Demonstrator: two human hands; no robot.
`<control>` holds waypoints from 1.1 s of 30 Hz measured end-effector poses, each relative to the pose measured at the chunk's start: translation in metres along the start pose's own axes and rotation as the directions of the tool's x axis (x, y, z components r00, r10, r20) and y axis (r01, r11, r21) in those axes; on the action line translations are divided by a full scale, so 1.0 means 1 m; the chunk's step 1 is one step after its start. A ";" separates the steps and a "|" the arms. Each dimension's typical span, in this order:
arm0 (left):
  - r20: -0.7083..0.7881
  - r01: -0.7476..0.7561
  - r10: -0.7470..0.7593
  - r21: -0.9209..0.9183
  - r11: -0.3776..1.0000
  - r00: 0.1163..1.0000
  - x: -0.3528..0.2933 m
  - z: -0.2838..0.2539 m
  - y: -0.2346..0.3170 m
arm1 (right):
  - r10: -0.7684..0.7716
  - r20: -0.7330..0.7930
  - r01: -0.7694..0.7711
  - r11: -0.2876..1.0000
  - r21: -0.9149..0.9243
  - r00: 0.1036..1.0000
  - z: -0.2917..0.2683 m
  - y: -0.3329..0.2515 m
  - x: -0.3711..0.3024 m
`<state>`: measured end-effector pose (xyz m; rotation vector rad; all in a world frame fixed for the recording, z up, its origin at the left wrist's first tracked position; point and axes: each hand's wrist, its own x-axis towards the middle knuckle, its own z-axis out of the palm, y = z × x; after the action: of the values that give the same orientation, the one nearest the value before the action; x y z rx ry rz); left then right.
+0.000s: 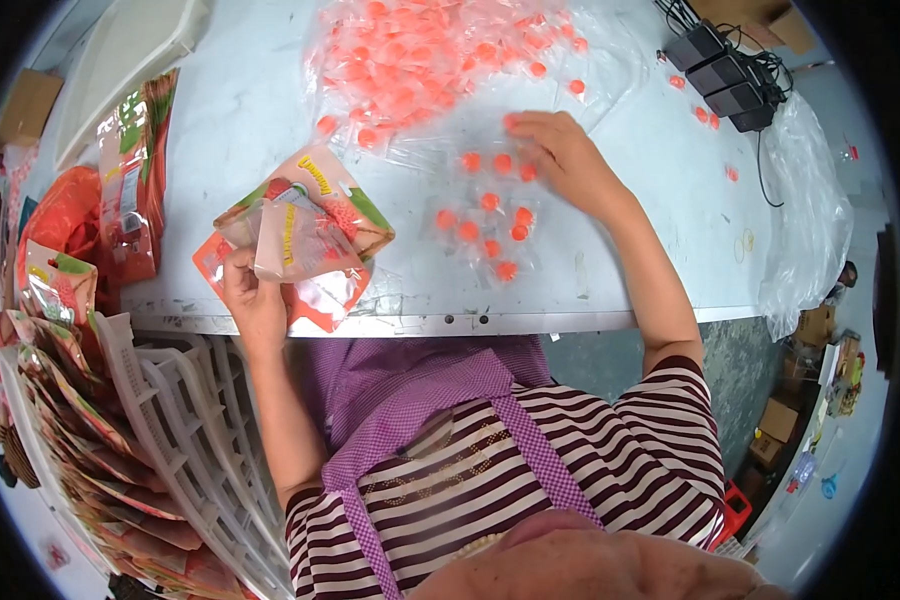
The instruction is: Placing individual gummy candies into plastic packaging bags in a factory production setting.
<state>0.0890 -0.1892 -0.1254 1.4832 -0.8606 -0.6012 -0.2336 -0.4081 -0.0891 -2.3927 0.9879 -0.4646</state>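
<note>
My left hand is closed on the edge of a glossy printed pouch in pink, green and red, near the table's front edge. Other pouches seem to lie under it, but the layers overlap. Out over the table, my right hand has its fingertips together at a small red round piece in clear wrap. Several more wrapped red pieces lie loosely grouped between my hands. Beyond them, a big heap of the same pieces rests on clear plastic sheeting.
Stacked printed pouches and a white tray occupy the table's left. White plastic crates stand below at left beside more pouches. Black power adapters with cables sit at the far right, near a hanging clear plastic bag.
</note>
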 end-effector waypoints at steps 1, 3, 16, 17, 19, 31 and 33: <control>-0.006 0.007 -0.007 -0.006 1.000 1.000 0.000 0.000 0.000 | -0.027 0.117 0.013 0.993 0.120 0.993 -0.003 -0.002 -0.002; -0.004 0.001 -0.001 -0.003 1.000 1.000 -0.001 0.001 0.003 | -0.057 -0.005 0.057 0.998 0.036 0.998 -0.007 0.009 0.000; 0.011 -0.009 0.010 -0.026 1.000 1.000 0.000 0.001 -0.001 | 0.111 -0.232 -0.183 0.930 -0.318 0.966 -0.007 0.051 0.027; 0.011 -0.006 0.006 -0.027 1.000 1.000 0.000 0.000 -0.001 | 0.113 -0.230 -0.184 0.930 -0.318 0.967 -0.007 0.050 0.025; 0.019 -0.005 0.006 -0.018 1.000 1.000 0.001 -0.002 -0.002 | 0.130 -0.187 -0.170 0.961 -0.218 0.974 -0.010 0.048 0.020; 0.003 -0.006 0.006 0.007 1.000 1.000 0.001 0.002 0.000 | 0.134 -0.131 -0.158 0.968 -0.194 0.982 -0.006 0.031 0.020; -0.008 0.003 -0.003 0.010 1.000 1.000 0.001 0.003 0.002 | 0.115 -0.083 -0.126 0.981 -0.146 0.990 -0.005 0.019 0.014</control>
<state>0.0870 -0.1921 -0.1238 1.4954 -0.8570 -0.5933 -0.2369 -0.4320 -0.0943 -2.4456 1.2338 -0.4506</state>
